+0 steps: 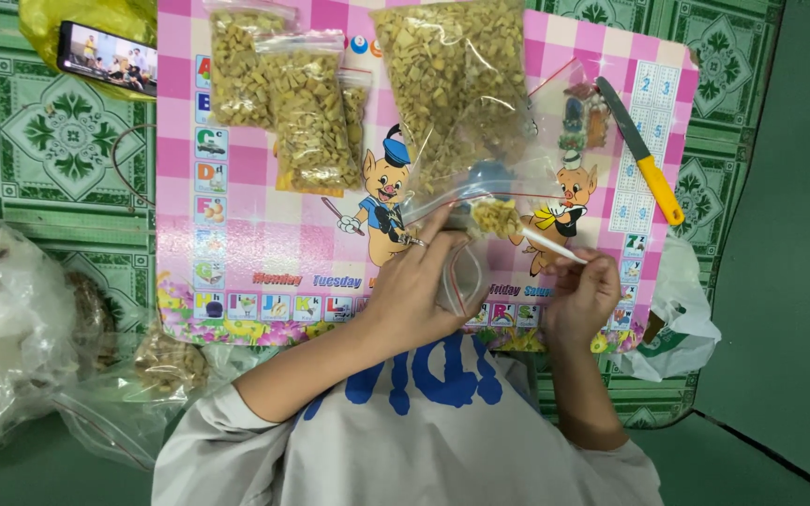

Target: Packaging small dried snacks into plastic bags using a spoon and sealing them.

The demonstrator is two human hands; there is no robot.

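My left hand point(416, 281) grips the mouth of a small clear zip bag point(466, 276) held over a pink cartoon-printed board point(264, 225). My right hand point(581, 292) holds a white spoon point(541, 242) by its handle. The spoon's bowl carries a heap of small yellowish pieces point(497, 217) at the bag's opening, just above my left fingers. A large clear bag of the same yellowish pieces point(452, 80) lies open on the board right behind the spoon. A ring shows on one left finger.
Two filled smaller bags point(304, 108) lie at the board's upper left. A knife with a yellow handle point(644, 155) rests at the right. A phone point(107, 58) sits on a yellow bag at top left. Plastic bags point(11, 328) crowd the left; a white one point(677, 328) lies at the right.
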